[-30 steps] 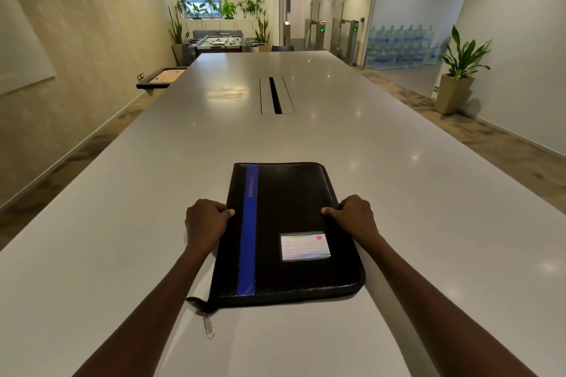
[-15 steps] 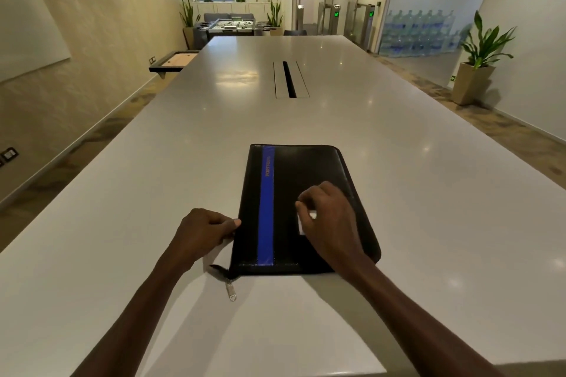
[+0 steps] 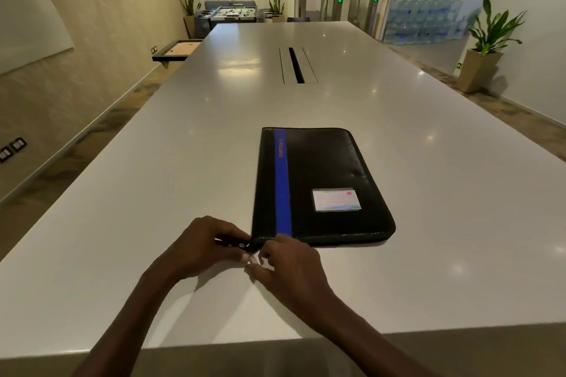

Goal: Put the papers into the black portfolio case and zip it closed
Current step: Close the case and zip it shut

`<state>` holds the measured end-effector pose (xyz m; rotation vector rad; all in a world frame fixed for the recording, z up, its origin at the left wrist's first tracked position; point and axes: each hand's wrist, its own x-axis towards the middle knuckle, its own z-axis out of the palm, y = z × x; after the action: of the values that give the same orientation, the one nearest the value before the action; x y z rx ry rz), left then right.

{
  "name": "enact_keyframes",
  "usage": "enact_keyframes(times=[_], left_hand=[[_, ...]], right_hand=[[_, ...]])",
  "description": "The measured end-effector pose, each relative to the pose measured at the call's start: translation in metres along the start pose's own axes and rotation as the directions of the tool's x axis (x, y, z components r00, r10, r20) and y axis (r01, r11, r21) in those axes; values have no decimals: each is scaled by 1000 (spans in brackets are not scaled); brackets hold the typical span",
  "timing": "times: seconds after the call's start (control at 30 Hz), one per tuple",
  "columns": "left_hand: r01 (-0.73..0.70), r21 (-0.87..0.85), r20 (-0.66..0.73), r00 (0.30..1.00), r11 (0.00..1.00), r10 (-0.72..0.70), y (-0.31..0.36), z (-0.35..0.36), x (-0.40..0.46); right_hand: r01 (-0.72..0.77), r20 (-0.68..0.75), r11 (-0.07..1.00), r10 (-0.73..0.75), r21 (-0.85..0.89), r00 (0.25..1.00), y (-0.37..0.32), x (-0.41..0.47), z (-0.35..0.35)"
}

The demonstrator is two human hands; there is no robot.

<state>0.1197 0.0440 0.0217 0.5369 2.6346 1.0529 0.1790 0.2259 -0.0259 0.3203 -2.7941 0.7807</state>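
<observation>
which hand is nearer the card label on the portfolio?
Right. The right hand is at the near edge of the portfolio case, below and left of the card label. The left hand is off the case's near left corner, farther left.

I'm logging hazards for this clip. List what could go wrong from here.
1. Both hands, left hand and right hand, crowd the zipper pull at the portfolio case corner; the pinch may slip.
2. Nothing holds the case flat, so a pull could drag it across the smooth table.
</observation>
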Motion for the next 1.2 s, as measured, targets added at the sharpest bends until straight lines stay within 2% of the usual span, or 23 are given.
enact_keyframes(times=[0.23,0.6,0.7,1.0,1.2], left_hand=[[-86,76,-46,995,993,90,0,3,-2],[18,46,-51,999,999,-16,0,2,-3],[44,41,-49,998,998,-42,1,2,-2],[83,49,-43,996,995,-80,0,1,0],[99,25,-40,994,995,-98,1,1,0]], right_hand=[[5,-63,997,-10,-72,998,-10,-2,2],[-229,-96,973,229,8,969,-14,-1,3],[-261,-69,964,265,56,962,-9,-2,2],[-303,-109,945,317,125,942,8,-5,-5],[-349,-158,933,359,87,920,22,-13,-17]])
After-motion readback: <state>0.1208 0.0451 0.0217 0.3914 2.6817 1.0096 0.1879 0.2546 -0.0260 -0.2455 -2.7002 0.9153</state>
